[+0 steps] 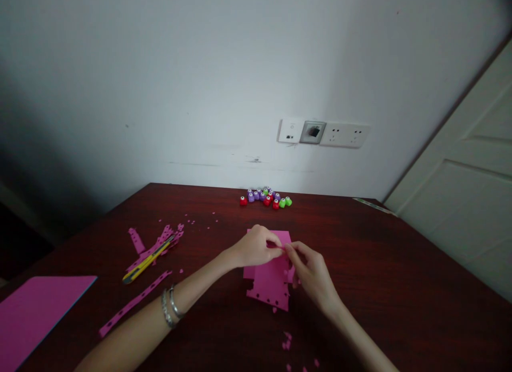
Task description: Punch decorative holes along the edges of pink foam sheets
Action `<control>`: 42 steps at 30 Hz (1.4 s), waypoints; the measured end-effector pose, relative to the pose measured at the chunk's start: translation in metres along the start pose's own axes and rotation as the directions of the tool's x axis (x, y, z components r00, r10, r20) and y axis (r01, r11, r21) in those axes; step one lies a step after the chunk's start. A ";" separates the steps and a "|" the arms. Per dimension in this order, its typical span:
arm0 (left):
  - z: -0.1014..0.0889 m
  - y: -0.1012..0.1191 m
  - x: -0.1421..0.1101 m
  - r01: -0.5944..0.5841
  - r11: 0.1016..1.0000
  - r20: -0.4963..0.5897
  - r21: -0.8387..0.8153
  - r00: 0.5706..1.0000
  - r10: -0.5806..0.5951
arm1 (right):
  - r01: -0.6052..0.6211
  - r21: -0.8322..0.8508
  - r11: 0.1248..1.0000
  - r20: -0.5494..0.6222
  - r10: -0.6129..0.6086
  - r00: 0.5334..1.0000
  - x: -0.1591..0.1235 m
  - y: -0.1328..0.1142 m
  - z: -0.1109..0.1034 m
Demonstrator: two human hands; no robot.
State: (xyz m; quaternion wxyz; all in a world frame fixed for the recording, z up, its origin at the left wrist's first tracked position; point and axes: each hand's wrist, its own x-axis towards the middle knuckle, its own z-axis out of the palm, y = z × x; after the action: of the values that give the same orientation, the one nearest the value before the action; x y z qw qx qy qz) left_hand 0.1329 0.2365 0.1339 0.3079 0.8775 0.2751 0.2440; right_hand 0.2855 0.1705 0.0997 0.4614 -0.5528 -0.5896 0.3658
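A pink sheet (269, 281) with a row of punched holes and a ragged lower edge lies on the dark table, over other pink sheet material. My left hand (258, 247) is above its upper part, with thumb and forefinger pinched. From the right, my right hand (314, 270) meets it fingertip to fingertip, also pinched, its lower fingers beside the sheet's right edge. A small bit of pink sheet shows between the fingertips; its shape is mostly hidden. Small pink scraps (287, 341) lie below the sheet.
On the left, a yellow utility knife (148, 260) rests on perforated pink strips (137, 241), near another long strip (136, 303). A large pink sheet (44, 313) lies at the left edge. Several colourful eye-topped pieces (267, 200) stand near the wall (180, 84).
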 end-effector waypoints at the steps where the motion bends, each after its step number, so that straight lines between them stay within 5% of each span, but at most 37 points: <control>1: -0.002 0.000 0.000 0.009 1.000 0.007 -0.020 1.000 -0.009 | -0.004 0.011 1.000 0.020 0.004 1.000 0.001 -0.001 -0.002; 9: -0.013 0.002 -0.001 0.056 0.964 0.088 -0.259 0.996 -0.034 | 0.089 -0.009 0.996 0.125 -0.088 0.988 0.002 -0.003 -0.010; 16: -0.010 0.001 -0.001 0.109 0.967 0.146 -0.228 0.986 -0.077 | 0.247 -0.171 0.954 0.112 -0.230 0.967 0.001 -0.007 -0.006; 32: -0.006 0.010 -0.002 0.106 0.975 0.035 -0.194 0.994 -0.102 | 0.122 -0.093 0.988 -0.027 -0.125 0.992 0.000 -0.005 -0.005; 42: -0.013 0.004 -0.001 0.118 0.928 0.046 -0.353 0.993 -0.109 | 0.154 -0.081 0.985 0.142 -0.141 0.980 0.002 -0.011 -0.016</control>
State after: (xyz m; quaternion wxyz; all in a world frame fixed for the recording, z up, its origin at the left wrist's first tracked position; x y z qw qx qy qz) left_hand 0.1257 0.2384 0.1459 0.4781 0.7933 0.2727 0.2602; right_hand 0.2968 0.1695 0.1153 0.4205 -0.5018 -0.6751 0.3400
